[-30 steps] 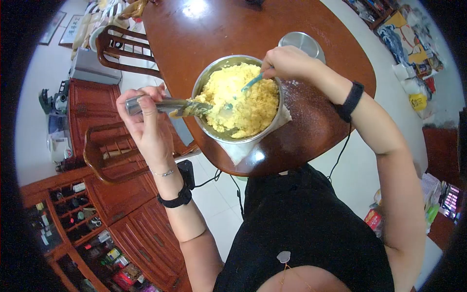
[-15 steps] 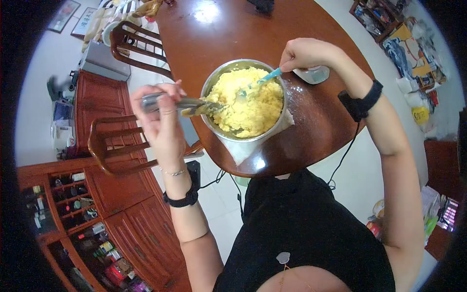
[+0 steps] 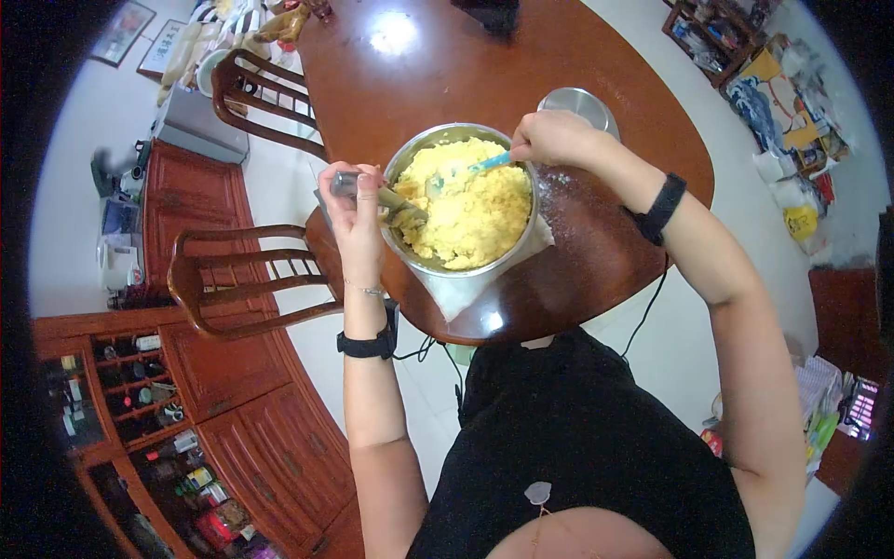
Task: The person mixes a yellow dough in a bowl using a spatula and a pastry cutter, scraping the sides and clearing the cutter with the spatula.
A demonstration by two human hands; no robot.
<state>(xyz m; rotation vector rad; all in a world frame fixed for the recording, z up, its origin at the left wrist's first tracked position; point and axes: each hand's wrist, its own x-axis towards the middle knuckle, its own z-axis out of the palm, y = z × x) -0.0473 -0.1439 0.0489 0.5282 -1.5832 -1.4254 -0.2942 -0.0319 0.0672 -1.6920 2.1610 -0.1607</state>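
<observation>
Head cam looking forward and steeply down, wide round-edged view; black sleeveless top [image 3: 577, 424] filling bottom foreground, glossy red-brown wooden table [image 3: 494, 88] spreading beyond.

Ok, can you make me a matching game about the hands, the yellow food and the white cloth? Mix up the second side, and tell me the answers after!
Things:
1. left hand
2. right hand
3. yellow food
4. white cloth

Where or what:
A. holds a blue handle
B. sticks out from under the metal bowl
C. holds a silver-grey handle
D. is heaped inside the metal bowl

Right pairs: 1-C, 2-A, 3-D, 4-B
</observation>
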